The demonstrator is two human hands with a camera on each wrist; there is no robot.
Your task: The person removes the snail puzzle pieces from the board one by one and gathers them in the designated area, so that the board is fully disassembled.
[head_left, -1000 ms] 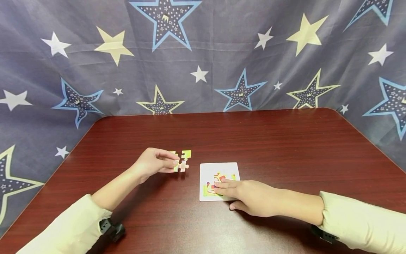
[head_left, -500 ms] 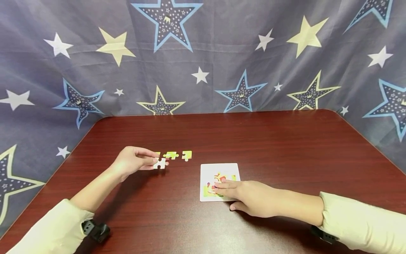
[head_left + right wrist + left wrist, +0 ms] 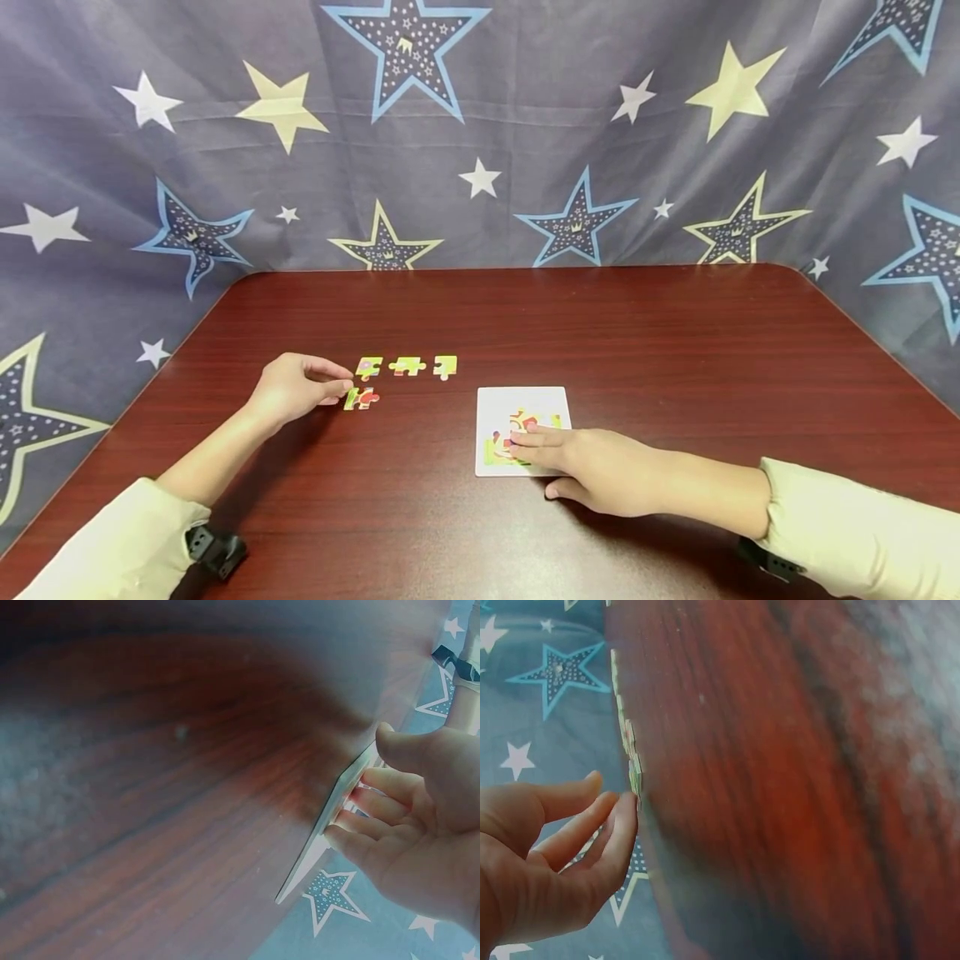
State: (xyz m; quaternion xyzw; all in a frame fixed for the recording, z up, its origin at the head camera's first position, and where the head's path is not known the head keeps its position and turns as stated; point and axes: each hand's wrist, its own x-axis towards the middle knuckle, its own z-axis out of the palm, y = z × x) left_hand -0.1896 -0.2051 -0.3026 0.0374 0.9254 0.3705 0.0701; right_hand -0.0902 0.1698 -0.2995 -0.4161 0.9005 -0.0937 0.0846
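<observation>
Beside the nearest jigsaw piece (image 3: 362,399), which lies flat on the table in green and red, is my left hand (image 3: 291,390). In the left wrist view the thumb stands apart from the fingers (image 3: 622,825), whose tips reach the edge of a piece; nothing is between them. Above that piece lies a row of three green jigsaw pieces, the left one (image 3: 368,367), the middle one (image 3: 408,366) and the right one (image 3: 446,366). My right hand (image 3: 592,462) rests on a white puzzle board (image 3: 495,404) with extended fingers, partly hiding its coloured picture.
A dark red wooden table (image 3: 637,333) spreads around the hands. Behind it hangs a grey-blue curtain (image 3: 480,225) printed with stars. Black straps are on both wrists.
My left hand has carried a jigsaw piece leftward, laid it picture side up below the row, and let go. The right hand has stayed on the board.
</observation>
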